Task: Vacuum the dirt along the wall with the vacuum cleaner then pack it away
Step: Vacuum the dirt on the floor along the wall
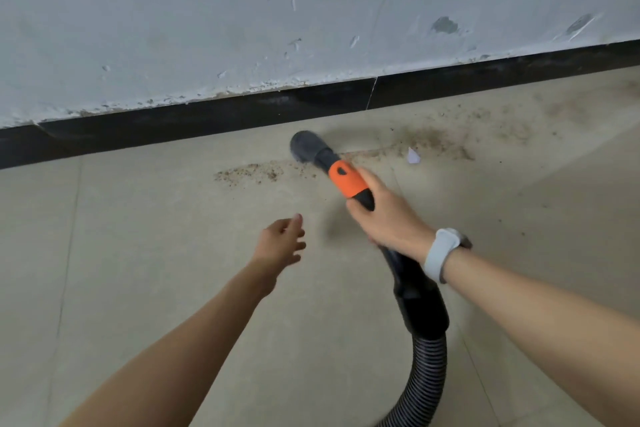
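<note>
While my right grip [388, 215] wraps the black-and-orange vacuum wand [349, 180], its grey round nozzle [306, 146] sits on brown dirt [249, 172] beside the black skirting [207, 121]; my left grip [282, 241] hovers spread, holding nothing.

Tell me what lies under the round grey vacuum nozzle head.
The round grey vacuum nozzle head sits on the beige tiled floor, over a trail of brown dirt that shows on both sides. Whatever is directly beneath it is covered. The right hand grips the handle.

scuffed pale wall [242, 10], black skirting [173, 125], beige tiled floor [156, 270].
</note>
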A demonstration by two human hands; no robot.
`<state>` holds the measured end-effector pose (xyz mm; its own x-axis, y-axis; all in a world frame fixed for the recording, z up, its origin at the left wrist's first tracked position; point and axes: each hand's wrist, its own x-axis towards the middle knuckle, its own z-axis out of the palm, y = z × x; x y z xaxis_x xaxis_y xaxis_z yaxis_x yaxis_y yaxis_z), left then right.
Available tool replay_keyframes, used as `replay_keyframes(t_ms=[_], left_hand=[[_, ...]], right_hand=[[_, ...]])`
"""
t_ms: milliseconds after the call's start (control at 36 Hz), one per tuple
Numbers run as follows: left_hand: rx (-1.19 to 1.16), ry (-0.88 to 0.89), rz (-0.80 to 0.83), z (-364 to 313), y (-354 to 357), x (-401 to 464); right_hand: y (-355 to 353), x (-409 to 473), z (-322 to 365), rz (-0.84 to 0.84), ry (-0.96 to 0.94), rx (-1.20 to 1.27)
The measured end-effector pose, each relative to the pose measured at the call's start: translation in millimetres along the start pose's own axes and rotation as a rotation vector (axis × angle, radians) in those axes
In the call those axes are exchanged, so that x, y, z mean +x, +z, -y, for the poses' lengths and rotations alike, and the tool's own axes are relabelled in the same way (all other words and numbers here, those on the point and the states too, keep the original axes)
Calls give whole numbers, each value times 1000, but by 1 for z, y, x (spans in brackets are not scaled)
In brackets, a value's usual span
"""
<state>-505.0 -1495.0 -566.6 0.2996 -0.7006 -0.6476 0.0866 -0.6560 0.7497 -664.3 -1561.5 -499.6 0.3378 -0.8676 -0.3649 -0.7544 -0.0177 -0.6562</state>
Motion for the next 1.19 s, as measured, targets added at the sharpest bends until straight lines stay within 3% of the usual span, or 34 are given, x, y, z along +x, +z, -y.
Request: replay_keyframes(t_ms=[111, 306, 417, 500, 583, 778, 1194], left_hand=[[-467, -92, -57, -27, -26, -2], [-614, 1, -129, -39, -51, -10], [-601, -79, -179, -37, -67, -11], [-592, -139, -205, -25, -72, -9], [-588, -156, -209, -18, -72, -6], [-487, -81, -105, -25, -53, -3], [-381, -91, -112, -24, -37, -6]], right_hand=[[41, -27, 31, 138, -9, -138], [69, -41, 75, 172, -113, -113], [71, -41, 75, 305, -74, -60], [75, -50, 61, 360, -87, -239], [80, -54, 52, 323, -133, -340], [76, -31, 54, 298, -62, -167], [73, -42, 41, 288, -1, -91]])
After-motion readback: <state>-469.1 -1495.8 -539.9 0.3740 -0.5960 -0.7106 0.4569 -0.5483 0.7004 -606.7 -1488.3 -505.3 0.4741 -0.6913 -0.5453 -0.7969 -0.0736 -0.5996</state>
